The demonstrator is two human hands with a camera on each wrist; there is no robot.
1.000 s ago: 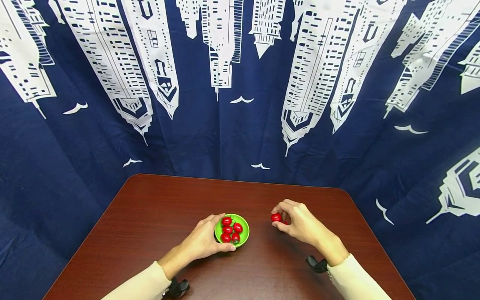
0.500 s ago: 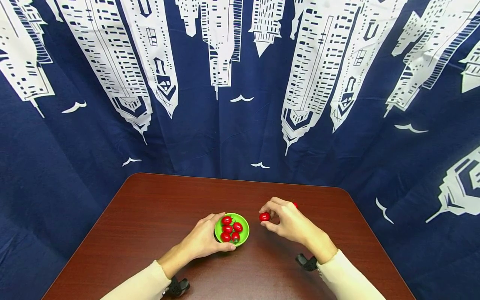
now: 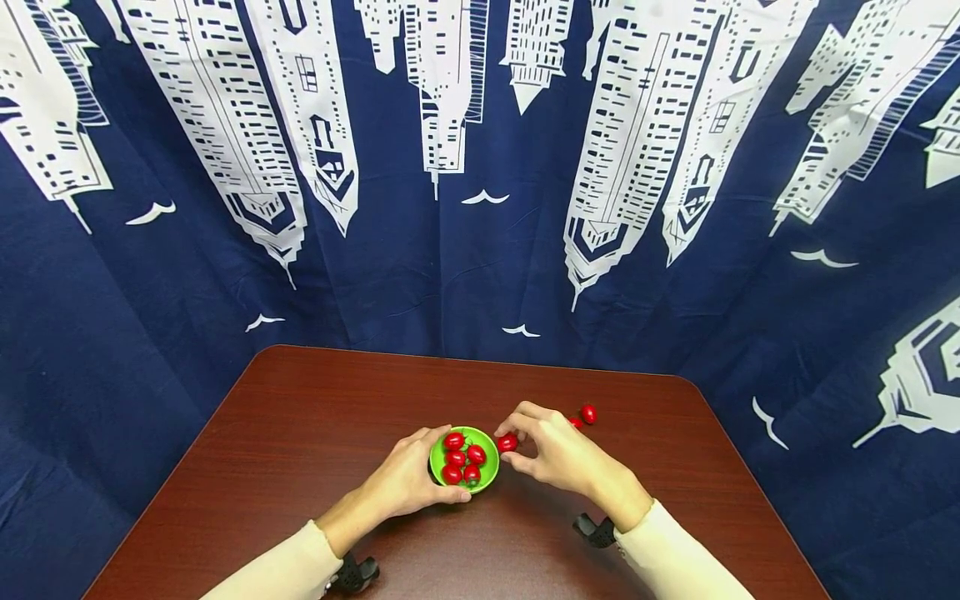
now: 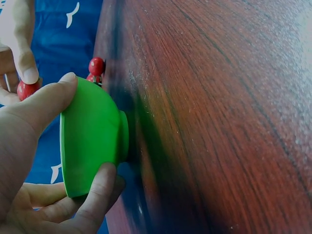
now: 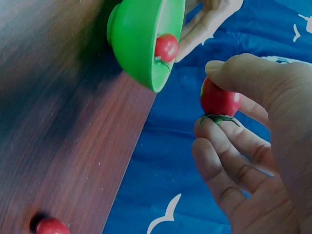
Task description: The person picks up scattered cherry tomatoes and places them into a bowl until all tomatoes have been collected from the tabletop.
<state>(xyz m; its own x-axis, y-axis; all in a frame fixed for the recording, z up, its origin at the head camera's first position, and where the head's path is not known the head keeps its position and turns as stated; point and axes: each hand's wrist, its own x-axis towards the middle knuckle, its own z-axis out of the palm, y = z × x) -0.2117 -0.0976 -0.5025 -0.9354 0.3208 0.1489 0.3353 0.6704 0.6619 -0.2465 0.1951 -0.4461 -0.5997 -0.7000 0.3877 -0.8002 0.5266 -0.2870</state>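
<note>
Holding the green bowl (image 4: 90, 139) from its left side with the left grip (image 3: 405, 477), curled firmly round the rim. Carrying five red tomatoes (image 3: 455, 458) inside the bowl. Pinching another tomato (image 3: 507, 442) between the thumb and fingers of the right grip (image 3: 558, 450), just to the right of the bowl and apart from it. Showing two loose tomatoes (image 3: 588, 414) on the desk (image 3: 360, 400), beyond the bowl and farther to its right, lying close together, one partly covered by the right grip. Showing too, behind the bowl, a blue cloth (image 3: 442, 250) printed with white buildings and birds.
</note>
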